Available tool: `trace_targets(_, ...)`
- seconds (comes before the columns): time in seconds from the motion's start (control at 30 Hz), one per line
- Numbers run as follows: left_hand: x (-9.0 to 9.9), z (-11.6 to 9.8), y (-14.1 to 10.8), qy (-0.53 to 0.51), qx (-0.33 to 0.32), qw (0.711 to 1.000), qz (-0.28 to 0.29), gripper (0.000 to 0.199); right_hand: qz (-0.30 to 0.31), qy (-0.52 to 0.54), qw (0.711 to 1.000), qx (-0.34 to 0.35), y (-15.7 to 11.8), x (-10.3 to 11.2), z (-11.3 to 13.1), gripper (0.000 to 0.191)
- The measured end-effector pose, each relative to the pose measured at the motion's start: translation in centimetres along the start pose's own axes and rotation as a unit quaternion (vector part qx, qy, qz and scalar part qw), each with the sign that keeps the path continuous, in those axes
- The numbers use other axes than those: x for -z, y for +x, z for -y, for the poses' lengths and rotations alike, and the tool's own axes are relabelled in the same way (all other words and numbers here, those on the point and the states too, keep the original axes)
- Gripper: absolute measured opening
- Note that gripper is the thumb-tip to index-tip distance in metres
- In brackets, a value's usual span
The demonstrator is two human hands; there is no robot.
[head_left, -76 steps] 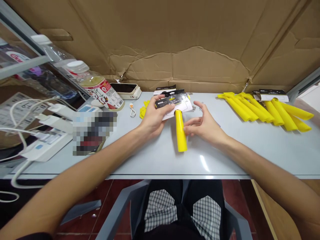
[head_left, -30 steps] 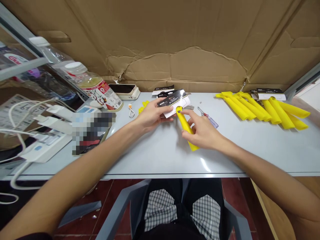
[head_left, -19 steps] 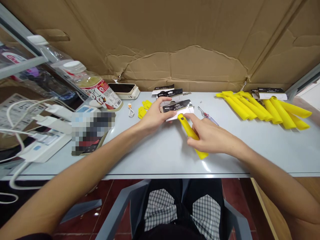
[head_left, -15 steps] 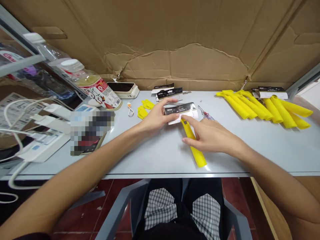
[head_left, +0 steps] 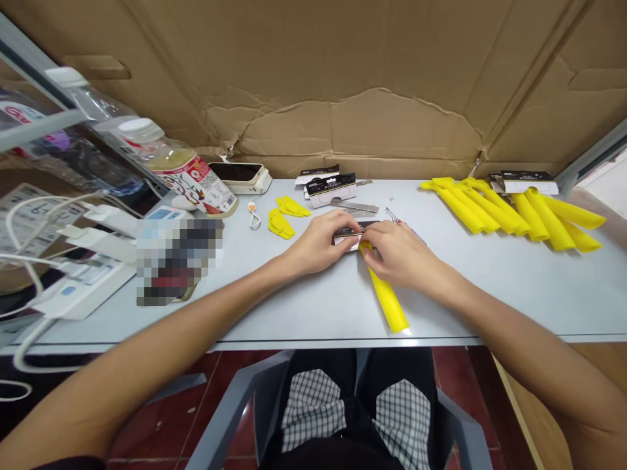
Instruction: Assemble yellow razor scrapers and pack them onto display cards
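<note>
The left hand (head_left: pixel 318 243) closes on a black-and-white card (head_left: pixel 349 235) at the table's center. The right hand (head_left: pixel 399 256) curls over the top of a yellow handle (head_left: pixel 388 295), which runs to 5 o'clock; its grip cannot be told. Another card (head_left: pixel 330 189) lies at 12 o'clock, more handles (head_left: pixel 509 212) at 2 o'clock. All print is too small to read.

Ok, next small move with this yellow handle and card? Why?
Probably keep the card steady with the left hand and use the right hand to seat the top end of the yellow handle against it. That end appears to meet the card's lower edge under the right fingers, while the rest of the handle slants away beyond the card.
</note>
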State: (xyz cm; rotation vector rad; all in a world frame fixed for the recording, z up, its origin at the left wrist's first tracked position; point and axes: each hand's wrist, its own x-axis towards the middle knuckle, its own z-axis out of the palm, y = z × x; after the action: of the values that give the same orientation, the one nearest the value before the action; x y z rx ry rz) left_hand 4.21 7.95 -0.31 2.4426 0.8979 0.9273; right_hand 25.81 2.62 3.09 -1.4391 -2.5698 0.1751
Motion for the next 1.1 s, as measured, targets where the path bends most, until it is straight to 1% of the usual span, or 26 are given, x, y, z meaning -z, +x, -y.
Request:
trace_targets(0.07,0.0,0.1,-0.1,0.042,-0.010,0.999,0.013,0.012,0.009,-0.001,1.000,0.000,0.1,0.1,-0.1,0.027)
trace_targets(0.17,0.1,0.2,-0.3,0.102,-0.017,0.994,0.032,0.022,0.007,0.008,1.000,0.005,0.1,0.1,-0.5,0.031)
trace_targets(0.33,0.6,0.1,-0.5,0.123,-0.024,0.988,0.087,0.034,-0.017,0.050,0.999,0.009,0.0,-0.3,-1.1,0.033)
trace_targets(0.4,0.6,0.0,-0.5,0.139,-0.028,0.985,0.099,0.036,-0.026,0.051,0.998,0.014,0.1,-0.6,-1.4,0.034)
trace_targets(0.57,0.0,0.0,-0.3,0.180,-0.012,0.979,0.092,0.037,-0.061,0.011,0.997,0.044,0.4,-1.5,-2.0,0.038)
trace_targets(0.67,-0.1,-0.3,-0.6,0.188,-0.004,0.979,0.079,0.038,-0.084,-0.010,0.995,0.049,-0.6,-2.2,-2.2,0.040)
trace_targets(0.73,0.1,-0.8,-1.3,0.189,0.004,0.980,0.064,0.041,-0.099,-0.014,0.994,0.045,-2.0,-2.7,-2.2,0.047)
trace_targets(0.83,0.5,-2.3,-3.2,0.177,0.024,0.983,0.046,0.050,-0.112,0.000,0.993,0.022,-4.6,-3.4,-1.9,0.056)
trace_targets(0.93,0.7,-4.1,-5.4,0.160,0.053,0.985,0.049,0.056,-0.136,0.016,0.991,0.000,-6.5,-3.7,-1.4,0.059)
trace_targets(1.0,0.7,-5.1,-6.5,0.153,0.068,0.984,0.057,0.056,-0.147,0.022,0.989,-0.003,-7.0,-3.7,-1.2,0.059)
trace_targets(1.1,0.3,-6.1,-7.1,0.153,0.068,0.984,0.063,0.052,-0.137,0.025,0.990,0.007,-6.3,-3.4,-1.2,0.058)
